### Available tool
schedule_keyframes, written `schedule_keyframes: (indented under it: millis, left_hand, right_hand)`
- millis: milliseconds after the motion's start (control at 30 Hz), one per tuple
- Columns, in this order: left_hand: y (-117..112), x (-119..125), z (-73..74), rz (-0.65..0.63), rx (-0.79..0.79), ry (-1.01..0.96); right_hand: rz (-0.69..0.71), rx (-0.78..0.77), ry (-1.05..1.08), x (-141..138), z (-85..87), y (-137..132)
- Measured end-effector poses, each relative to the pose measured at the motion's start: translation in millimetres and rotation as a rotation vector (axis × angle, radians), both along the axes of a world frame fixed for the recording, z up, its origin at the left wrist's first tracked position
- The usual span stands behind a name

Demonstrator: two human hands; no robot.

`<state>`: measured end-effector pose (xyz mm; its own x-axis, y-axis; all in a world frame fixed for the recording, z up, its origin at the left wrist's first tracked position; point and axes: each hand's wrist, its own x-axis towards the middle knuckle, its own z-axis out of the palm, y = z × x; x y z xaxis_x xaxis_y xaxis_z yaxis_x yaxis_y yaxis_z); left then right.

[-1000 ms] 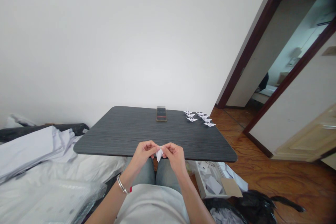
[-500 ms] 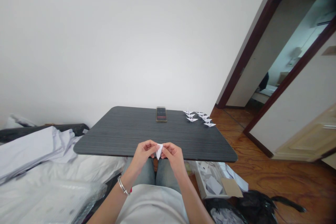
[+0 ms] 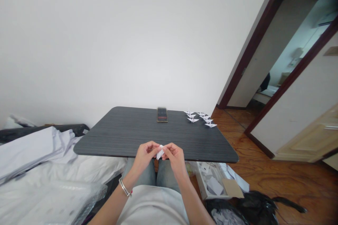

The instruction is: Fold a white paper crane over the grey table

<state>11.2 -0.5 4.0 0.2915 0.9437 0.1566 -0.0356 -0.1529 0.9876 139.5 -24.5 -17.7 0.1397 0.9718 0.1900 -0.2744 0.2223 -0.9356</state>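
Between my two hands is a small folded white paper, narrowing toward its lower end, held over the near edge of the dark table. My left hand is closed, its thumb and fingertips pinching the paper's left side. From the other side my right hand pinches it too, thumb on the near face. Fingertips cover part of the folds. Several white paper cranes stand in two rows at the table's far right.
A phone lies near the table's back edge by the wall. Stacked white paper rests on the left. Below the table's right side are an open box of paper pieces and a black bag. A doorway opens at right.
The folded paper has turned slightly between my fingertips, and its outline looks wider at the lower end. Both hands keep nearly the same place and grip.
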Motion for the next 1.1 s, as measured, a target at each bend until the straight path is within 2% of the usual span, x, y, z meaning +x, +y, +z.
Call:
schedule_keyframes:
  millis: [133,267,467,733,933,1100]
  left_hand:
    - [-0.6,2.4,-3.1,-0.047,0.017,-0.045]
    - [-1.6,2.9,-2.3,-0.004,0.002,-0.033]
    - [-1.6,-1.9,6.3,0.037,0.019,-0.029]
    - [4.1,-4.1,-1.7,-0.011,0.02,0.065]
    - [-2.0,-1.6,7.0,0.051,0.024,0.015]
    - [-4.3,-0.3,8.1,0.033,0.032,-0.017]
  right_hand:
    - [-0.05,-0.011,0.077,-1.0,3.5,-1.8]
    - [-0.029,-0.048,0.121,-1.5,4.4,-2.7]
    - [0.081,-0.076,0.047,0.9,3.2,-1.3]
    - [0.022,-0.026,-0.05,3.3,-2.1,1.7]
    - [0.095,-0.038,-0.127,2.9,-0.4,-1.4]
    - [0.135,-0.081,-0.103,0.1,3.7,-4.3]
